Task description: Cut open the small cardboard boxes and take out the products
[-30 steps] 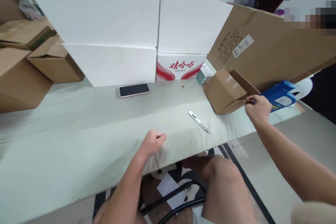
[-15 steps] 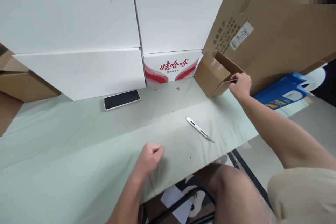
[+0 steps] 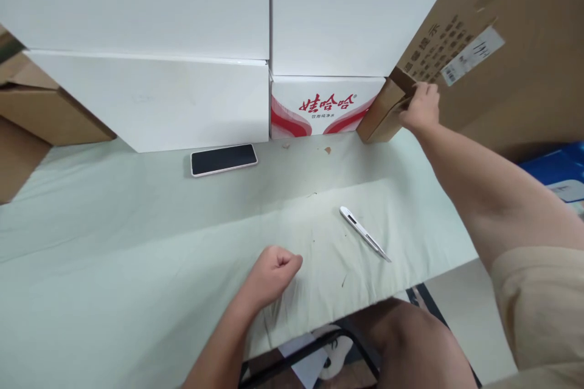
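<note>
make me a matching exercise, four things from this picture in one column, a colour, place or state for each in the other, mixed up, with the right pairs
1. phone
2. white cutter
3. left hand
4. right hand

A. curled into a fist
B. on the small brown box
C. dark, with a pale rim
D. slim, ending in a pointed tip

Pairs: 1-C, 2-D, 3-A, 4-B

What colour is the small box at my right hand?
The small box at your right hand is plain brown, showing best in the head view.
</note>
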Available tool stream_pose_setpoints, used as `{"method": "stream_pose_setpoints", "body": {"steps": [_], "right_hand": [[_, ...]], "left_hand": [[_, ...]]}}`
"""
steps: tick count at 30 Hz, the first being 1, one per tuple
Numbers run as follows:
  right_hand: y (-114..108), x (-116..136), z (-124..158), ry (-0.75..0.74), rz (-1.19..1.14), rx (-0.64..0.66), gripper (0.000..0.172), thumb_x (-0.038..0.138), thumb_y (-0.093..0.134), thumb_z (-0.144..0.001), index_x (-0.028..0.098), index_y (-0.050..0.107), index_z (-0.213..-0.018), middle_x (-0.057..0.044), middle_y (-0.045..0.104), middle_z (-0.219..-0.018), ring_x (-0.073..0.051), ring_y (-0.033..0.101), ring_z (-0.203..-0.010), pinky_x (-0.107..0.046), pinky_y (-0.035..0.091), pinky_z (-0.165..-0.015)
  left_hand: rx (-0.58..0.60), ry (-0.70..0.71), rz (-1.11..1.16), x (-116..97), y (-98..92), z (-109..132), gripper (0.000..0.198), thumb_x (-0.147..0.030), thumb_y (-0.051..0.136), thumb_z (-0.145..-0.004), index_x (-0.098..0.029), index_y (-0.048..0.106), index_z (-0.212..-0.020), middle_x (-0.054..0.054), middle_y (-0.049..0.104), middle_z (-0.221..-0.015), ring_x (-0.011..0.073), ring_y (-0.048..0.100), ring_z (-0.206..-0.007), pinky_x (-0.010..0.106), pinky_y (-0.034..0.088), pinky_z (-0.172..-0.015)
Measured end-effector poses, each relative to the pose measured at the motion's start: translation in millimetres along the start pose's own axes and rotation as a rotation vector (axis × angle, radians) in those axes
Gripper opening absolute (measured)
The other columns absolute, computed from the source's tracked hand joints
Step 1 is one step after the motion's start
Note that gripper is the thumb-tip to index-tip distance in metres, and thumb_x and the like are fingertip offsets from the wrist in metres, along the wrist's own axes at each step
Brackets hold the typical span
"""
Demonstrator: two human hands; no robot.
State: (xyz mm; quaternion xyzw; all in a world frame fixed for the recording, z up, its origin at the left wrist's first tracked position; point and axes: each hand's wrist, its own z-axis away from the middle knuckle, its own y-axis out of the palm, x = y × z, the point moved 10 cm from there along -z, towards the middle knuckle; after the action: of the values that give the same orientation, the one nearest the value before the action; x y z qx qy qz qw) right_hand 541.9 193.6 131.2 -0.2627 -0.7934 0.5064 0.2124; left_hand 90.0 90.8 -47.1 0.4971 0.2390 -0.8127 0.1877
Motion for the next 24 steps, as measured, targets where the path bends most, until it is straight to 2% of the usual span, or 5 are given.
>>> {"method": "stream_pose_setpoints", "body": {"steps": [3,6,12,17,24], "right_hand": [[-16.3,17.3,14.2,-0.059,-0.004,-0.027,0.076,0.019,0.057,-0.086,0.008,0.033,-0.156,-0.029,0.032,-0.158,-0.038,0.035,-0.145,-0.049,0.042,-0.106],[-35.5,43.4,40.9,-0.168,-0.012,0.004,0.078,0.019,0.058,-0.083,0.011,0.035,-0.157,-0.025,0.033,-0.162,-0.040,0.034,-0.148,-0.053,0.040,-0.113],[-70.6,143.7,103.1,-0.493,0.005,0.078,0.071,0.028,0.055,-0.083,0.009,0.047,-0.150,-0.021,0.039,-0.160,-0.038,0.036,-0.150,-0.051,0.035,-0.123],[-67.0,287.5,170.2,-0.761,-0.064,0.152,0.061,0.032,0.053,-0.085,0.015,0.055,-0.143,-0.019,0.046,-0.156,-0.037,0.049,-0.141,-0.053,0.045,-0.115],[-59.2,545.5,343.9,-1.187,-0.218,0.313,0.060,0.022,0.051,-0.089,0.016,0.051,-0.149,-0.017,0.045,-0.158,-0.033,0.043,-0.145,-0.050,0.046,-0.116]], "left_hand": [[-0.013,0.024,0.006,-3.9,-1.9,3.0,0.041,-0.046,0.042,-0.077,-0.024,0.015,-0.055,-0.004,0.012,-0.056,0.0089,0.012,-0.053,0.030,0.012,-0.053],[-0.035,0.077,0.002,-10.7,-5.3,9.4,0.039,-0.041,0.043,-0.077,-0.024,0.014,-0.056,-0.004,0.012,-0.056,0.0089,0.013,-0.054,0.031,0.011,-0.054],[-0.117,0.143,0.029,-19.0,-19.9,49.0,0.038,-0.027,0.045,-0.078,-0.023,0.018,-0.053,-0.005,0.015,-0.054,0.0088,0.016,-0.053,0.031,0.013,-0.054],[-0.188,0.149,0.104,-11.3,-46.6,89.5,0.042,-0.021,0.051,-0.079,-0.022,0.021,-0.049,-0.005,0.017,-0.051,0.0088,0.020,-0.051,0.031,0.017,-0.053],[-0.303,0.051,0.143,12.4,-85.3,125.7,0.044,-0.028,0.056,-0.080,-0.022,0.028,-0.047,-0.004,0.024,-0.047,0.0113,0.024,-0.051,0.032,0.023,-0.054]]}}
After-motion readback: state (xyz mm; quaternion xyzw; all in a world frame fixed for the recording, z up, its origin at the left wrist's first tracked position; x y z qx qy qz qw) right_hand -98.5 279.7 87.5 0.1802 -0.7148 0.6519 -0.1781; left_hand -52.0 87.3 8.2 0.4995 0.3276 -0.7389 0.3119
